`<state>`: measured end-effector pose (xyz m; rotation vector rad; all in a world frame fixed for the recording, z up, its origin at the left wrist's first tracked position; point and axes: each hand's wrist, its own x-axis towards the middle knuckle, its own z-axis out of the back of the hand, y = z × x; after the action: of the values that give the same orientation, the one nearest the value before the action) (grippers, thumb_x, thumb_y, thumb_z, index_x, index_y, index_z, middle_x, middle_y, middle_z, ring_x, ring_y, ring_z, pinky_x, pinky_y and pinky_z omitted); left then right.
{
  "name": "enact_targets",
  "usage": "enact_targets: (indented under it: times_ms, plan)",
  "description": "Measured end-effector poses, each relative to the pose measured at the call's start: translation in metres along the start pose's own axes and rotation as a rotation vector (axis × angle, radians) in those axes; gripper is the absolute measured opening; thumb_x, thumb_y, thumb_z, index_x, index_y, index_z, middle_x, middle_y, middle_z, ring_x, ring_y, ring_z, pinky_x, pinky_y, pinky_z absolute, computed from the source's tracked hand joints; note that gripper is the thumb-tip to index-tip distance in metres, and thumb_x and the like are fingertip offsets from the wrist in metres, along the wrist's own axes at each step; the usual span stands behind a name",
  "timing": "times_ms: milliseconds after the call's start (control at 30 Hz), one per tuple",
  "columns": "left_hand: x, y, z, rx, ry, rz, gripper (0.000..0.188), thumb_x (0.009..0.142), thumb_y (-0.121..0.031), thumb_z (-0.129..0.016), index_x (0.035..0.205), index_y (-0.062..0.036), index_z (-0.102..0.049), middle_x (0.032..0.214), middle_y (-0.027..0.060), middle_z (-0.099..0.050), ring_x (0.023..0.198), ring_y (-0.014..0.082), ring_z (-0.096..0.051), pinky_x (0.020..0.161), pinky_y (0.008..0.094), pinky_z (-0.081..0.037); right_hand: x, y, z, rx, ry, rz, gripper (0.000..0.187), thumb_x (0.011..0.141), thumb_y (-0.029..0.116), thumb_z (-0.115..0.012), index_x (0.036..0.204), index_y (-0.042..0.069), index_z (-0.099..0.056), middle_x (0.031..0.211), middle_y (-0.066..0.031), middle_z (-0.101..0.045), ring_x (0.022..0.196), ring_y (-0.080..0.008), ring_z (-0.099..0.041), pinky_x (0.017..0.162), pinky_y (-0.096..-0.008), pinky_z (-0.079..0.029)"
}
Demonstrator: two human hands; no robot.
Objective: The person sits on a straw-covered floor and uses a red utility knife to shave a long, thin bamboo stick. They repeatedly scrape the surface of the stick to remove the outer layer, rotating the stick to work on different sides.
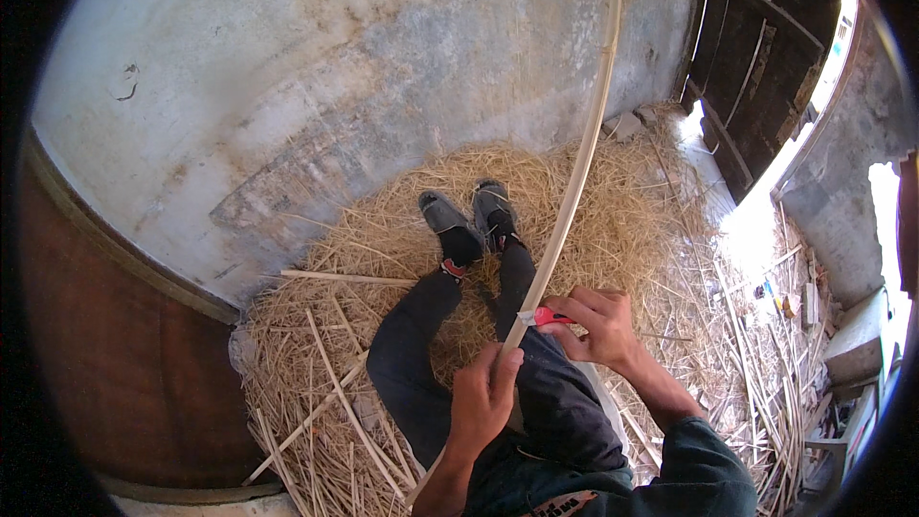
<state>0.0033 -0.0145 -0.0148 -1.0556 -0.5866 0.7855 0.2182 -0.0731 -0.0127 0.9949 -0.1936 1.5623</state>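
A long pale bamboo strip (571, 191) rises at a slant from my lap toward the wall, bending slightly near its upper end. My left hand (483, 397) is closed around its lower part. Just above that grip, my right hand (593, 325) pinches a small red-handled knife (548, 317). Its light-coloured blade end lies against the strip; the exact blade shape is too small to make out. Below the left hand, the strip's lower end is mostly hidden by my forearm.
My outstretched legs (412, 354) rest on a thick bed of straw-like shavings (383, 239). Loose bamboo strips (335, 383) lie to the left, with more strips (766, 373) at the right. A stained wall (383, 86) stands ahead, and a dark wooden door (756, 48) at the upper right.
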Motion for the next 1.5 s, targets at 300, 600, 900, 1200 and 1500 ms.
enact_targets:
  times_ms: [300,600,900,1200,1500]
  plan:
    - [-0.042,0.013,-0.006,-0.085,0.179,0.094,0.031,0.104,-0.030,-0.064,0.097,0.0004,-0.066,0.066,0.0114,-0.055,0.061,0.0138,-0.054,0.057,0.0357,-0.043,0.001,-0.100,0.049,-0.169,-0.408,-0.562,0.018,0.093,0.012,-0.070,0.107,0.005,-0.078,0.077,-0.0107,-0.072,0.062,-0.0141,-0.066,0.055,-0.0316,-0.053]
    - [-0.024,0.023,0.008,-0.097,0.140,0.132,0.034,0.104,-0.033,-0.066,0.099,0.0000,-0.068,0.064,0.0031,-0.053,0.062,0.0080,-0.047,0.054,0.0313,-0.038,-0.013,-0.091,0.038,-0.010,-0.280,-0.725,0.030,0.102,0.029,-0.067,0.112,0.003,-0.074,0.071,-0.0070,-0.065,0.058,-0.0136,-0.051,0.054,-0.0351,-0.040]
    - [0.003,0.007,-0.001,-0.113,-0.092,-0.040,0.033,0.102,-0.032,-0.070,0.100,0.0008,-0.069,0.064,-0.0023,-0.052,0.057,0.0050,-0.041,0.050,0.0291,-0.031,-0.034,-0.018,-0.013,0.196,-0.119,-0.341,0.020,0.090,0.017,-0.077,0.107,0.006,-0.074,0.080,-0.0101,-0.069,0.065,-0.0237,-0.065,0.061,-0.0358,-0.052]
    - [0.004,-0.006,-0.012,-0.018,-0.119,-0.098,0.032,0.102,-0.031,-0.071,0.101,0.0003,-0.066,0.069,0.0035,-0.061,0.059,0.0070,-0.054,0.052,0.0288,-0.043,-0.022,0.009,-0.015,0.205,-0.058,-0.170,0.027,0.082,0.017,-0.085,0.106,0.008,-0.076,0.078,-0.0069,-0.067,0.064,-0.0241,-0.069,0.056,-0.0351,-0.054]
    - [0.000,-0.001,-0.008,-0.020,-0.059,-0.028,0.035,0.103,-0.033,-0.069,0.100,0.0022,-0.067,0.070,0.0156,-0.064,0.056,0.0190,-0.062,0.053,0.0344,-0.046,-0.013,0.002,-0.003,0.114,-0.019,-0.142,0.026,0.083,0.020,-0.084,0.105,0.009,-0.077,0.077,-0.0051,-0.067,0.063,-0.0233,-0.069,0.056,-0.0355,-0.054]
